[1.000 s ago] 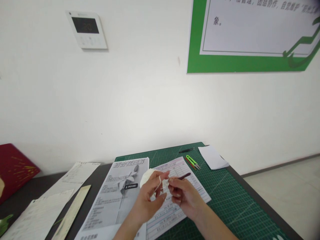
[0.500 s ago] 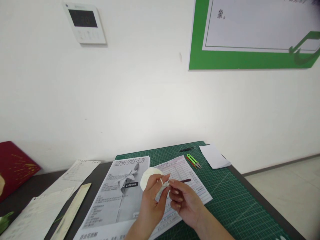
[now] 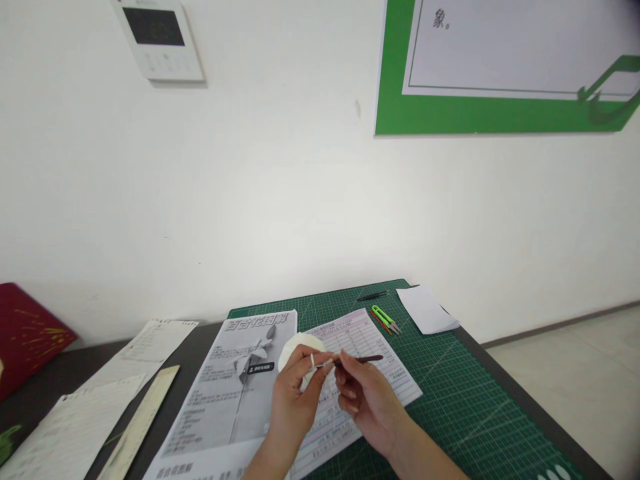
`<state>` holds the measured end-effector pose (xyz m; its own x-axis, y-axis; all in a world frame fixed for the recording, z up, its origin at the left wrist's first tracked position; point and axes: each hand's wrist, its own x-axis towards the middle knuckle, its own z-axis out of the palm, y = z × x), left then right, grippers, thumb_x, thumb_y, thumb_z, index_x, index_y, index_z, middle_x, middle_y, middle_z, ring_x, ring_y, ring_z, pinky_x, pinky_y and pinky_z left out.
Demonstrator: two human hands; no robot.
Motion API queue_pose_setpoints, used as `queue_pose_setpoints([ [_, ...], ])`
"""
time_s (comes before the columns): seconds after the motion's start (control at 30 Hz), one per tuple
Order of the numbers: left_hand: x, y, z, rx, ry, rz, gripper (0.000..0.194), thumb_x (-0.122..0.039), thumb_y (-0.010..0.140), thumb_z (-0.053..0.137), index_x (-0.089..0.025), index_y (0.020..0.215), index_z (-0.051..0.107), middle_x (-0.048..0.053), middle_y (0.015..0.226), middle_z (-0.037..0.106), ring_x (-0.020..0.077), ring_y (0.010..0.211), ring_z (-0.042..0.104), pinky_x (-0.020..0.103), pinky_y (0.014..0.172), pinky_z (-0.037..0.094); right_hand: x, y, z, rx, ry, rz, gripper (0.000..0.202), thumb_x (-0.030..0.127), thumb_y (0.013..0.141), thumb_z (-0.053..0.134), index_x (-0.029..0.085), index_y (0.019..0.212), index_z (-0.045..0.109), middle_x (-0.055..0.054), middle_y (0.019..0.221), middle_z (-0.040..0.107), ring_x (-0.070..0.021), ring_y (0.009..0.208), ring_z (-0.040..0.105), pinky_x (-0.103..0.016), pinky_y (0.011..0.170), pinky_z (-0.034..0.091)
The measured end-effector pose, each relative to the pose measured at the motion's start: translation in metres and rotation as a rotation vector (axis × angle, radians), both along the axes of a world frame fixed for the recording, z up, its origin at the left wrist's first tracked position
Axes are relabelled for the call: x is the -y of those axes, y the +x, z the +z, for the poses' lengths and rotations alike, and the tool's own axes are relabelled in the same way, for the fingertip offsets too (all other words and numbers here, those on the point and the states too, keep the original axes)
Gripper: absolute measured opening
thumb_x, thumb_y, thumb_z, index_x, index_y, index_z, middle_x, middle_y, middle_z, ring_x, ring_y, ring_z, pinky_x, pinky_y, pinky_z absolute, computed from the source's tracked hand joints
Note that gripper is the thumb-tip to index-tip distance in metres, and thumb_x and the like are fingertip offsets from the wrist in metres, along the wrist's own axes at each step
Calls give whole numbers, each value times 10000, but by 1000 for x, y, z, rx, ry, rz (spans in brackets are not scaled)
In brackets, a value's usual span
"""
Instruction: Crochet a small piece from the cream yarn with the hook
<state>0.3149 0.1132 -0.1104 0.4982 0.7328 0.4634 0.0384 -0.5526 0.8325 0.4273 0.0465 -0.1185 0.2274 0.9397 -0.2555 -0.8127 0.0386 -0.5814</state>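
Over the printed sheets, my left hand (image 3: 297, 393) is closed, pinching a small white piece (image 3: 313, 361) that looks like yarn. A round cream-white ball or disc (image 3: 300, 345) lies just behind its fingers. My right hand (image 3: 367, 403) holds a thin dark-handled tool (image 3: 371, 359) between thumb and fingers; the handle points right. The tool's tip meets the white piece at my left fingertips, where fine detail is too small to make out.
A green cutting mat (image 3: 460, 393) carries green snips (image 3: 384, 317), a black pen-like tool (image 3: 373, 296) and white paper (image 3: 427, 309). The lily diagram sheet (image 3: 215, 400), a ruler-like strip (image 3: 143, 420), handwritten pages (image 3: 75, 420) and a red item (image 3: 33, 333) are leftward.
My hands have drawn slightly apart, the left shifting left. The dark tool now extends from my right fingers toward my left fingertips. The whole view has shifted slightly.
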Motion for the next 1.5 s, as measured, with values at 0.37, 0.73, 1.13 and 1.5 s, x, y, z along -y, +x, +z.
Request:
queue_pose_setpoints([
  [0.37, -2, 1, 5, -4, -261, -44, 57, -221, 716, 630, -192, 727, 678, 23, 713, 627, 191, 722, 570, 293, 687, 422, 1, 2, 3, 221, 136, -144, 111, 183, 654, 734, 156, 702, 638, 27, 531, 593, -57, 430, 465, -159, 401, 341],
  [0.73, 2, 2, 13, 78, -650, -132, 148, -297, 676, 669, -157, 631, 684, -3, 552, 602, 129, 557, 490, 251, 561, 389, -2, 4, 0, 387, 136, -207, 126, 169, 596, 758, 155, 706, 699, 4, 596, 665, -100, 500, 529, -212, 475, 402],
  [1.13, 4, 6, 2, 167, -739, -77, 112, -244, 635, 707, -176, 716, 744, -9, 521, 615, 115, 522, 491, 250, 553, 405, -3, 2, 0, 371, 124, -214, 186, 139, 554, 782, 171, 714, 691, -11, 653, 719, -157, 604, 619, -274, 601, 463],
  [1.5, -1, -2, 17, 99, -792, -151, 322, -220, 617, 732, -158, 931, 714, 11, 587, 641, 122, 528, 504, 268, 555, 402, -3, 5, 2, 379, 118, -199, 183, 124, 524, 789, 183, 663, 687, 5, 592, 701, -171, 567, 622, -296, 575, 469],
])
